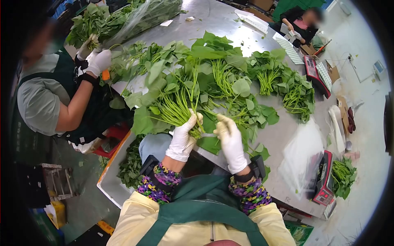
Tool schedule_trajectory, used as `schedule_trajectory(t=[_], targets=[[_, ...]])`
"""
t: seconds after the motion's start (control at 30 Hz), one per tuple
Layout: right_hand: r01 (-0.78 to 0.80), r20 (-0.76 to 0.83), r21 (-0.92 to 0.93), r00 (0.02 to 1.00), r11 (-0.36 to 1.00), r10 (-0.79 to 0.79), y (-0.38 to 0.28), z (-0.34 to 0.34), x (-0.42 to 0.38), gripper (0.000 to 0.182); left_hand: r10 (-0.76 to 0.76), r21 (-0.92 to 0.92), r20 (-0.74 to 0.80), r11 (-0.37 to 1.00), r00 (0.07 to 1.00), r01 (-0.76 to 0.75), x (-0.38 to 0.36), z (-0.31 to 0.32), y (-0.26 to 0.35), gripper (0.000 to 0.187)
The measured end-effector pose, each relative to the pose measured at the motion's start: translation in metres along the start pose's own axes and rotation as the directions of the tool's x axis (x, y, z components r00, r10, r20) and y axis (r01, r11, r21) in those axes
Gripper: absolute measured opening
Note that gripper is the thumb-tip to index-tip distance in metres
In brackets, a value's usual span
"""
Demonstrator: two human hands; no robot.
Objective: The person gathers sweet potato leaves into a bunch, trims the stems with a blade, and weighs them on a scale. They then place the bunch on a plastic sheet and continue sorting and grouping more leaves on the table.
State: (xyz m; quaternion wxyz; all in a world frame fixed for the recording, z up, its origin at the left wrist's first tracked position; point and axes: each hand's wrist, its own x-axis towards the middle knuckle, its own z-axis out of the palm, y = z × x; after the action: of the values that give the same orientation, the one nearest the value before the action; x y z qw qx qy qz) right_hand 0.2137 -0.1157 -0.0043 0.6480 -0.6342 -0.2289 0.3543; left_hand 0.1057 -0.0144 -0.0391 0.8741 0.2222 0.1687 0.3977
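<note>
My left hand [183, 138], in a white glove, is wrapped around a bunch of leafy green stems [174, 107]. The stems fan out up and left from the fist, and their cut ends poke out below it. Just to the right, my gloved right hand [230, 143] has its fingers curled in a pinch beside the loose greens; I cannot tell what is between the fingertips. Beyond both hands lies a heap of leafy greens [213, 51] on the metal table [275, 135]. Bundled stems [266, 80] rest to the right of the heap.
At left, a person in white gloves [98, 63] handles greens by a plastic bag of leaves [141, 18]. Another person [301, 24] sits at the far right. Two red scales [318, 76] [325, 180], clear plastic bags [301, 156] and a white crate [117, 186] stand around me.
</note>
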Motion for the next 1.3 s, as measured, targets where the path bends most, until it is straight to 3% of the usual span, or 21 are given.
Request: schedule_trajectory(t=[0.03,0.07,0.13,0.2,0.33,0.4,0.47,0.53,0.67,0.7,0.77,0.8,0.87,0.93,1.0,1.07,1.13,1.17,1.3], targets=[[0.195,0.039,-0.251,0.981,0.948,-0.191,0.003,0.005,-0.006,0.029,0.003,0.014,0.015,1.000,1.000,-0.003,0.001,-0.003,-0.001,0.016],[0.373,0.124,-0.472,0.925,0.799,-0.359,0.005,0.010,-0.010,0.028,0.002,0.017,0.015,1.000,1.000,-0.002,0.002,-0.004,-0.003,0.016],[0.503,0.181,-0.594,0.844,0.628,-0.504,0.006,0.021,-0.013,0.023,0.063,0.036,0.027,0.997,0.998,-0.064,0.003,-0.004,-0.006,0.015],[0.523,0.205,-0.677,0.810,0.518,-0.550,0.010,0.025,-0.011,0.017,0.013,0.021,-0.007,1.000,1.000,-0.013,0.002,-0.006,-0.007,0.015],[0.498,0.125,-0.586,0.835,0.639,-0.536,0.016,0.026,-0.004,0.012,0.030,0.024,-0.056,0.999,0.998,-0.029,0.007,-0.011,-0.010,0.017],[0.622,0.062,-0.580,0.678,0.526,-0.733,0.010,0.026,-0.006,0.008,0.017,-0.009,-0.046,1.000,0.999,-0.017,0.008,-0.013,-0.011,0.019],[0.631,0.082,-0.611,0.652,0.479,-0.753,0.008,0.026,-0.007,0.007,0.012,-0.036,0.017,0.999,1.000,-0.011,0.005,-0.013,-0.010,0.025],[0.600,0.272,-0.764,0.631,0.235,-0.727,0.009,0.028,-0.006,0.008,0.003,-0.024,-0.032,1.000,0.999,-0.004,-0.001,0.001,-0.009,0.028],[0.591,0.399,-0.797,0.669,0.124,-0.628,0.009,0.026,-0.007,0.008,0.070,0.127,0.101,0.988,0.992,-0.083,0.001,-0.004,-0.009,0.023],[0.593,0.400,-0.795,0.669,0.125,-0.627,0.008,0.023,-0.007,0.008,0.065,0.126,0.116,0.989,0.991,-0.079,0.001,-0.002,-0.007,0.022],[0.566,0.237,-0.572,0.807,0.594,-0.541,0.003,0.014,-0.004,0.012,0.062,0.150,0.096,0.986,0.993,-0.076,-0.002,0.005,-0.004,0.023],[0.467,0.170,-0.429,0.883,0.774,-0.438,-0.008,0.011,-0.005,0.015,0.058,0.149,0.096,0.986,0.994,-0.072,-0.002,0.004,-0.005,0.023],[0.503,0.084,-0.510,0.836,0.698,-0.542,-0.012,0.005,0.008,0.013,-0.047,0.089,0.204,0.996,0.978,0.030,-0.003,0.001,-0.004,0.024],[0.493,0.109,-0.542,0.844,0.680,-0.525,-0.024,0.005,0.017,0.014,-0.079,0.125,0.246,0.991,0.966,0.050,-0.006,0.006,-0.004,0.024],[0.503,0.176,-0.354,0.864,0.789,-0.472,-0.021,0.009,0.030,0.016,-0.162,0.093,0.285,0.986,0.945,0.141,-0.010,0.009,-0.005,0.024],[0.513,0.179,-0.362,0.858,0.779,-0.482,-0.022,0.016,0.034,0.024,-0.180,0.111,0.294,0.982,0.939,0.154,-0.008,0.006,-0.008,0.024],[0.455,0.173,-0.175,0.887,0.873,-0.428,-0.025,0.022,0.033,0.034,-0.199,0.148,0.286,0.976,0.937,0.162,-0.008,0.005,-0.009,0.023],[0.463,0.200,-0.171,0.881,0.870,-0.430,-0.026,0.023,0.033,0.041,-0.191,0.137,0.296,0.978,0.936,0.156,-0.008,0.005,-0.010,0.021],[0.540,0.258,-0.262,0.838,0.800,-0.481,-0.025,0.023,0.038,0.037,-0.210,0.125,0.298,0.976,0.931,0.180,-0.007,0.001,-0.011,0.022]])
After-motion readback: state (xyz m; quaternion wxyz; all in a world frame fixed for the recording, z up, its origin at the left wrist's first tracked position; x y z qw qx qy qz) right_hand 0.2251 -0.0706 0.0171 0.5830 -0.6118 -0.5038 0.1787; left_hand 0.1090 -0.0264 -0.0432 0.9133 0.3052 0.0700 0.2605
